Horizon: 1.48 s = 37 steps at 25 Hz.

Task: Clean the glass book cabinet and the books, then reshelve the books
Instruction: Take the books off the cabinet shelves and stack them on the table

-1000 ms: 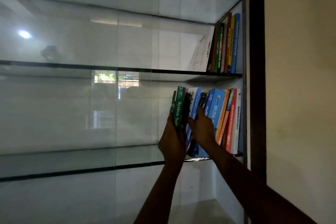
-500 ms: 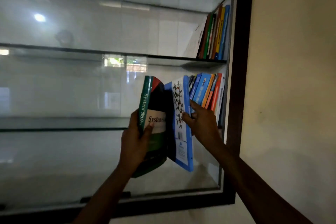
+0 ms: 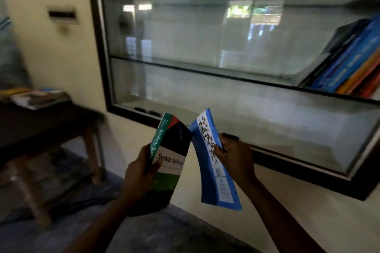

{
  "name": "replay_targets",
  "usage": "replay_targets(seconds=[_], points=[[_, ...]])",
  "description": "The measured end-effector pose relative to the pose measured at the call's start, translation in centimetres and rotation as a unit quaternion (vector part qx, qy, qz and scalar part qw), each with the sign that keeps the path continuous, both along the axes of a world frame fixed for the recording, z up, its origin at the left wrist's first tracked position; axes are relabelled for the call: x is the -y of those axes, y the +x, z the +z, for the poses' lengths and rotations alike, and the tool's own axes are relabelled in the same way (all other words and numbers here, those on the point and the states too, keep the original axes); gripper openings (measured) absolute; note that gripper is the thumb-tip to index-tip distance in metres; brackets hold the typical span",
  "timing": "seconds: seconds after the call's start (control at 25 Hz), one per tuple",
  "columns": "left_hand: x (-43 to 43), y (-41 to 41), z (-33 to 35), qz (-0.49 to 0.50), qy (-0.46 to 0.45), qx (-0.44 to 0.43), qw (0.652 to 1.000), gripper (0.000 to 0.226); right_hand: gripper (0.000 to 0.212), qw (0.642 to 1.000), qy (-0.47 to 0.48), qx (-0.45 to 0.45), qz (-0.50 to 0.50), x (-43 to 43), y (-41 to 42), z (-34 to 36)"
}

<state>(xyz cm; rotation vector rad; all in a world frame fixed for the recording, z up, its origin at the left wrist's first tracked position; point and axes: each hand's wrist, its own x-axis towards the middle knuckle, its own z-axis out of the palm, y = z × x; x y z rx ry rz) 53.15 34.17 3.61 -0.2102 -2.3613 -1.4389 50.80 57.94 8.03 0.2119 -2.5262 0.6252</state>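
In front of the glass cabinet (image 3: 98,37), just below its lower frame, I had the left hand (image 3: 135,178) with its grip curled round a green-spined book (image 3: 170,160), thumb on the cover. I could read "System Sof" on the spine and "System Softw" on the front. Beside it, the right hand (image 3: 236,160) pinched in its grip a blue book (image 3: 218,172) showing a molecule drawing and a barcode, its small print unreadable. More books (image 3: 349,61) leaned on a glass shelf at the cabinet's right end. Left of the cabinet stood a dark worktop (image 3: 41,125) carrying a blurred stack (image 3: 39,96).
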Motion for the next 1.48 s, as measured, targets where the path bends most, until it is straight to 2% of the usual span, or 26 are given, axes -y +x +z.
replay_targets(seconds=[0.2,0.32,0.64,0.76,1.0,1.2,1.36,1.48], points=[[15.9,4.9,-3.9,0.182,0.039,0.107,0.977,0.041,0.042,0.993,0.032,0.031,0.111,15.7,-3.3,-3.8],[26.9,7.6,-5.0,0.266,0.057,0.122,0.954,0.041,0.042,0.984,0.044,0.051,0.167,27.8,-4.8,-5.2],[52.8,10.3,-5.5,0.355,0.064,0.143,0.922,0.046,0.039,0.961,0.027,0.117,0.248,54.5,-7.5,-7.6],[59.7,9.6,-6.1,0.358,0.074,0.143,0.92,0.042,0.037,0.958,0.029,0.106,0.266,61.4,-9.5,-7.2],[73.4,0.0,-7.0,0.338,0.114,0.148,0.922,0.039,0.043,0.95,0.053,0.082,0.298,74.8,-18.7,-6.9],[84.3,-11.0,-5.1,0.321,0.144,0.163,0.922,0.03,0.047,0.951,0.085,0.065,0.289,86.7,-29.1,-4.2],[94.1,-18.9,-4.0,0.288,0.185,0.212,0.915,0.024,0.046,0.954,0.099,0.046,0.279,95.7,-36.3,-3.1],[102.1,-25.5,-4.0,0.255,0.224,0.249,0.907,0.021,0.045,0.948,0.156,0.027,0.276,102.0,-41.1,-3.7]])
